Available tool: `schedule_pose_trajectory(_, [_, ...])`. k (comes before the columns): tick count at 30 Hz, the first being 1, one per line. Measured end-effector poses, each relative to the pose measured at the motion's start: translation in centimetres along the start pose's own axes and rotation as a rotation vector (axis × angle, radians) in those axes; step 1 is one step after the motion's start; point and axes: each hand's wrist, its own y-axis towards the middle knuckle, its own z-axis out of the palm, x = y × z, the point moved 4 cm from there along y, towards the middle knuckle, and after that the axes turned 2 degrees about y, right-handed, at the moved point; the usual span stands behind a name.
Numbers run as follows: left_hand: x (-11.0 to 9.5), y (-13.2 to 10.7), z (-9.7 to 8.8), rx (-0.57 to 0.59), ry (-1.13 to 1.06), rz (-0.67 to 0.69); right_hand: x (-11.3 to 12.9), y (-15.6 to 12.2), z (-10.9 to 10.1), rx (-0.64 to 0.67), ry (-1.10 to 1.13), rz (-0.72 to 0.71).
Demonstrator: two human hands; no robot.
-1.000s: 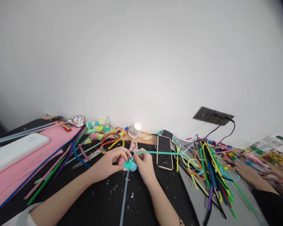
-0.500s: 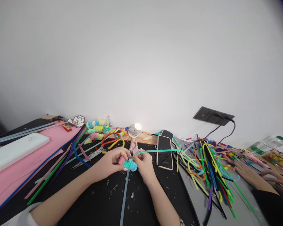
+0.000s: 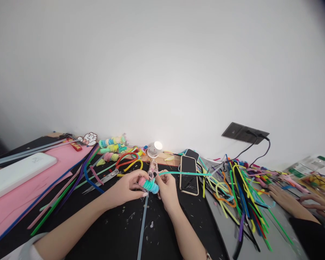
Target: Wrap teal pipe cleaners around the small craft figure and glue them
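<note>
Between my two hands is a small pipe-cleaner coil (image 3: 150, 186), banded in pink, teal and light blue. My left hand (image 3: 128, 186) is closed around its pink end, thumb below. The fingers of my right hand (image 3: 165, 187) pinch at the blue end, where a teal pipe cleaner (image 3: 185, 173) runs out to the right over the phone. Beneath the coil, a long pale grey stick (image 3: 143, 227) extends down over the black mat (image 3: 119, 231). A small dark piece shows by my right fingertips, too small to name. Scissors (image 3: 113, 174) with red-orange handles lie left of my hands.
Phones (image 3: 189, 175) lie right of my hands. Behind stands a white paper cup (image 3: 154, 150). Finished coils (image 3: 112, 141) and pink paper (image 3: 62, 162) are at left. A heap of pipe cleaners (image 3: 243, 195) covers the right, near another person's hand (image 3: 284, 198).
My left fingers have shifted on the coil, so more of its pink end shows and the thumb sits lower. The coil and the teal pipe cleaner have moved slightly right.
</note>
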Motion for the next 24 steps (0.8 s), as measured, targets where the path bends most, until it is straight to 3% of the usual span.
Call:
schedule_pose_trajectory(8, [-1.1,0.2,-0.3,-0.078,0.130,0.060,0.1,0.1,-0.2,-0.016,-0.074,-0.074])
schedule_pose_trajectory(18, [-1.0,0.2,-0.4,-0.160,0.045,-0.112,0.3,-0.1,-0.4,-0.015,-0.122,-0.092])
schedule_pose_trajectory(24, [-0.9,0.3,-0.7,-0.172,0.125,-0.033,1.0,-0.3,-0.6,-0.056,-0.205,-0.173])
